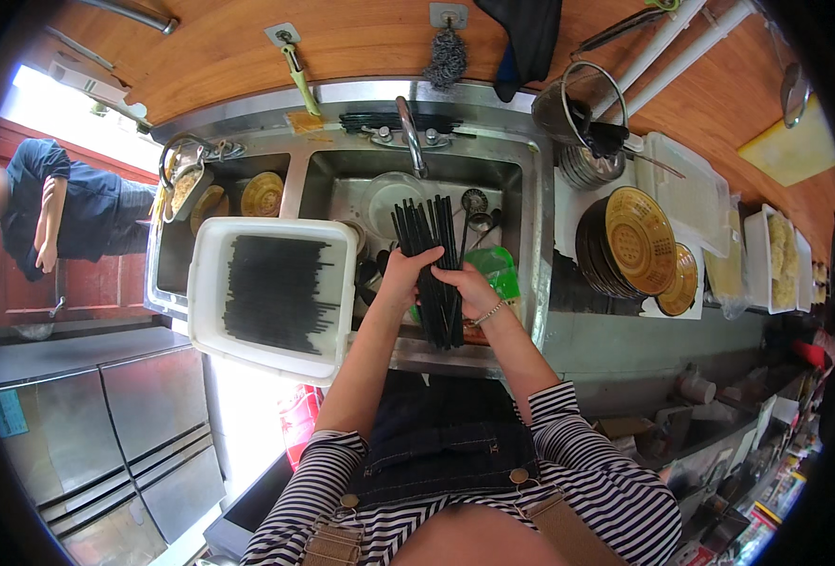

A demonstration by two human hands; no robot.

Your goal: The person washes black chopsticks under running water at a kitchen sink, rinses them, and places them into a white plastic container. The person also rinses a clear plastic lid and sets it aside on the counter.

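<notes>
Over the sink [318, 179] I hold a thick bundle of black chopsticks [427, 222] with both hands. My left hand [406, 275] is wrapped round the bundle from the left, its thumb across the sticks. From the right, my right hand [471, 289] grips the same bundle slightly lower. To the left, a white plastic tub [207, 283] holds many more black chopsticks [276, 292] lying side by side. Below the bundle the sink contains a clear round bowl [380, 203], metal ladles [475, 201] and a green plastic item [495, 269], partly hidden by my right hand.
A curved faucet [412, 141] rises at the sink's back edge. Stacked brown bowls [639, 241] stand on the right counter beside a clear plastic container [686, 189]. More bowls [263, 194] sit in the left basin. At far left stands another person [83, 203] with arms folded.
</notes>
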